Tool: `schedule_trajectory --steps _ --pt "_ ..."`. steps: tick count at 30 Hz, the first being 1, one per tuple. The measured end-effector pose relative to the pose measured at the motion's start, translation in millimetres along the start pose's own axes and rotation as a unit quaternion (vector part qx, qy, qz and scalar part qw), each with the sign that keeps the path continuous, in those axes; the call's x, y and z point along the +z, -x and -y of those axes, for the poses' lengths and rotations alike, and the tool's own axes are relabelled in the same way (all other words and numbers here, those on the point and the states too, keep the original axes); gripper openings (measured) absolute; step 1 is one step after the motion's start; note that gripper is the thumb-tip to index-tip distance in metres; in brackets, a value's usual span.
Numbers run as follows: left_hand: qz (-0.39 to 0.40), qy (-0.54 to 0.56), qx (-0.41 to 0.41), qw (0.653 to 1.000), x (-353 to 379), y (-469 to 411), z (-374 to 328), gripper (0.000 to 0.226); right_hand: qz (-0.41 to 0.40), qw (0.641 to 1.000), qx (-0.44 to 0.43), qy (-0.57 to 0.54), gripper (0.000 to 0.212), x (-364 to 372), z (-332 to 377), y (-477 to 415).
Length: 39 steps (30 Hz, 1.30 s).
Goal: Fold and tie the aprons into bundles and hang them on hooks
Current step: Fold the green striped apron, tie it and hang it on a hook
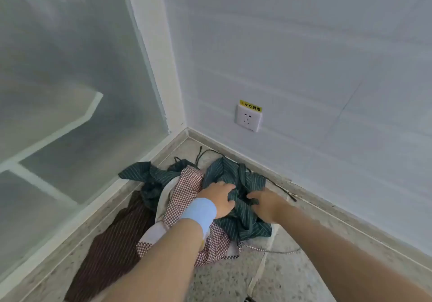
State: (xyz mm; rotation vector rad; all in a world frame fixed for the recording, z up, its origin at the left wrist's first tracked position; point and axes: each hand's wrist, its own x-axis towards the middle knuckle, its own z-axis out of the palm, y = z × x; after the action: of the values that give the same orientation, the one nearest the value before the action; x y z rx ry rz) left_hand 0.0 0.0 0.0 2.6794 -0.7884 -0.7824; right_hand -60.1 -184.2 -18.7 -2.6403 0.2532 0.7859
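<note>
Left grip (219, 200) at nine o'clock and right grip (266, 204) at three are clamping on the green striped apron (245, 222), seemingly to separate it for folding.

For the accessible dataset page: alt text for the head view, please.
The left hand and right hand grip a crumpled green striped apron on a pile in a corner of the floor. A red checked apron lies under it, a brown striped apron further left, a wall socket above.

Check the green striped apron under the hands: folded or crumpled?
Crumpled, not folded: the green striped apron lies bunched in creases, left hand and right hand gripping it.
</note>
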Motion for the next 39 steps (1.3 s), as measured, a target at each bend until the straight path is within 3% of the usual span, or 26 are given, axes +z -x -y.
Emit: schedule_trajectory --steps 8,13,17,19,21,23,24,27,29,31,34,35,37,39 --pt "0.112 -0.151 0.007 0.982 48.2 -55.3 3.1 0.072 0.062 0.993 0.061 -0.076 0.041 42.6 -42.9 -43.0" --pt "0.098 -0.158 -0.016 0.982 50.2 -38.6 19.0 0.045 -0.030 0.980 0.090 -0.177 0.035 49.6 -35.7 -32.6" --pt "0.123 -0.167 -0.046 0.977 25.5 -18.9 13.7 0.044 -0.091 0.943 0.086 -0.309 0.023 25.2 -17.0 -8.1" --pt "0.088 -0.113 -0.038 0.989 11.2 -10.3 3.0 0.050 -0.102 0.922 0.076 -0.367 0.022 7.3 -4.0 5.0" --pt "0.076 0.058 -0.015 0.995 -4.0 2.9 -11.1 0.068 -0.112 0.902 0.054 -0.413 0.024 -12.0 12.9 22.6" --pt "0.085 0.224 0.019 0.971 -17.8 19.1 -30.0 0.080 -0.136 0.891 0.019 -0.432 0.027 -30.8 30.2 41.5" --pt "0.067 0.255 0.043 0.964 -23.4 27.9 -37.2 0.076 -0.148 0.884 0.000 -0.444 0.027 -40.5 38.2 53.5" --pt "-0.015 0.238 0.086 0.967 -40.3 49.5 -45.0 0.028 -0.168 0.854 -0.043 -0.491 0.022 -66.6 58.0 92.1" --pt "0.007 0.163 0.092 0.982 -53.7 61.2 -44.6 0.008 -0.181 0.834 -0.057 -0.518 0.022 -80.0 64.8 110.8" --pt "0.026 0.109 0.091 0.990 -63.8 75.0 -44.1 0.010 -0.205 0.808 -0.075 -0.547 0.028 -90.3 70.0 129.1" --pt "-0.027 0.142 0.059 0.988 -82.4 97.3 -50.0 0.024 -0.190 0.760 -0.090 -0.615 0.061 -93.1 70.4 150.0" --pt "-0.049 0.178 0.061 0.981 -89.5 104.3 -53.4 0.022 -0.181 0.767 -0.089 -0.609 0.071 -89.7 70.8 156.2" --pt "-0.086 0.243 0.085 0.962 -104.0 119.0 -62.3 0.019 -0.178 0.828 -0.091 -0.524 0.083 -77.6 74.6 171.6" --pt "-0.116 0.293 0.111 0.943 -118.1 133.9 -73.0 0.019 -0.179 0.887 -0.085 -0.416 0.077 -67.5 83.1 185.2"
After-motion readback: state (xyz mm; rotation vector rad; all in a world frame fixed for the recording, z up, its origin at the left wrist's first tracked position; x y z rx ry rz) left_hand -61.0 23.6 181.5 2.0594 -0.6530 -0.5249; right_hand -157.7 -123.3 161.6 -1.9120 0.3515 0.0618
